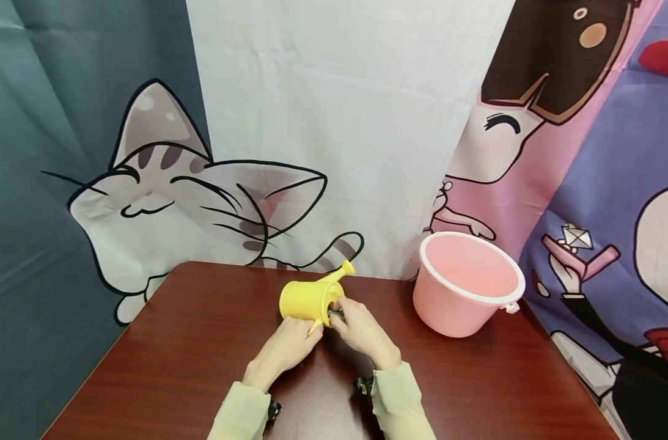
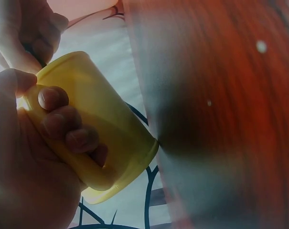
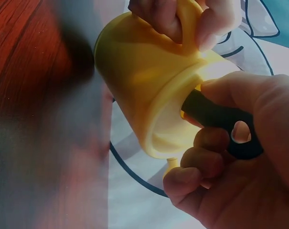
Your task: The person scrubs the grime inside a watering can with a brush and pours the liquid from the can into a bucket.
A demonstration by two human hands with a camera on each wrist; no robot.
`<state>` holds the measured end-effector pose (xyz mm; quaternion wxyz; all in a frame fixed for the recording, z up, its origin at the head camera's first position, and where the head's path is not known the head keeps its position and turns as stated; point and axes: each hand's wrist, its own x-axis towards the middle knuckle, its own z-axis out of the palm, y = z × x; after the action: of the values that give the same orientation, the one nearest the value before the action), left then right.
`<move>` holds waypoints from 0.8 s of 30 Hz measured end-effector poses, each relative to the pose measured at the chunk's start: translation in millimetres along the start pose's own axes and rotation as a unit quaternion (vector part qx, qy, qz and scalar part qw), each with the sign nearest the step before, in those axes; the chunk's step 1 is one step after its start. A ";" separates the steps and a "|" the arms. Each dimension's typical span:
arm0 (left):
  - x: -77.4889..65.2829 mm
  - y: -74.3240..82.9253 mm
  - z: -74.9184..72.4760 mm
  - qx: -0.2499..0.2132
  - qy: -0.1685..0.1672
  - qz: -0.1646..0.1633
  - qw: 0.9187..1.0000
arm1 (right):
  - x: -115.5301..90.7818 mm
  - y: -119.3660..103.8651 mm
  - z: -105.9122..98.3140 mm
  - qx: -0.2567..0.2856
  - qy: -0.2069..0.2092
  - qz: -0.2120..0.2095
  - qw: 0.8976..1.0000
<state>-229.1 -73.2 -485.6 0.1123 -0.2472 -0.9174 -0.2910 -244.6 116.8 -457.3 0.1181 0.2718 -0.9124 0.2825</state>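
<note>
A yellow watering can [image 1: 303,299] lies tilted on its side over the table, its mouth facing right and its spout pointing up and away. My left hand [image 1: 291,343] grips the can's handle [image 2: 68,152], fingers curled through the loop. At the can's mouth, my right hand [image 1: 361,327] pinches a dark green handle [image 3: 220,121] with a round hole near its end. The other end of that tool reaches into the can and is hidden, so I cannot tell what kind it is.
A pink bucket [image 1: 466,287] with a white rim stands at the back right of the brown wooden table [image 1: 201,354]. Cloth printed with a cartoon cat [image 1: 163,195] and figures hangs right behind the table's back edge.
</note>
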 end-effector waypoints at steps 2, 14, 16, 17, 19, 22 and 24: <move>-0.1 -0.4 0.3 0.001 0.000 0.001 1.000 | -0.1 -0.3 -0.7 -0.004 -0.004 -0.003 1.000; 0.6 -0.3 -1.3 -0.004 -0.001 -0.003 1.000 | -2.6 -5.9 -17.7 -0.013 0.003 0.001 1.000; 1.0 0.0 -0.9 -0.004 -0.002 -0.001 1.000 | -3.4 -6.3 -21.5 -0.013 0.003 0.006 1.000; 1.1 0.2 -0.7 -0.005 -0.004 -0.002 1.000 | -3.8 -6.4 -23.5 -0.012 0.002 0.010 1.000; 1.2 0.6 -0.4 -0.004 -0.006 -0.002 1.000 | -4.5 -6.4 -26.9 -0.010 0.000 0.016 1.000; 0.9 0.8 -0.3 -0.002 -0.007 -0.003 1.000 | -5.9 -7.4 -31.7 -0.003 -0.007 0.024 1.000; 0.9 1.0 -0.5 -0.001 -0.009 -0.003 1.000 | -6.8 -8.2 -34.4 -0.001 -0.008 0.027 1.000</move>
<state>-229.3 -72.5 -484.4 0.1029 -0.2473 -0.9187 -0.2903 -232.3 133.9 -428.2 0.1038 0.2494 -0.9204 0.2825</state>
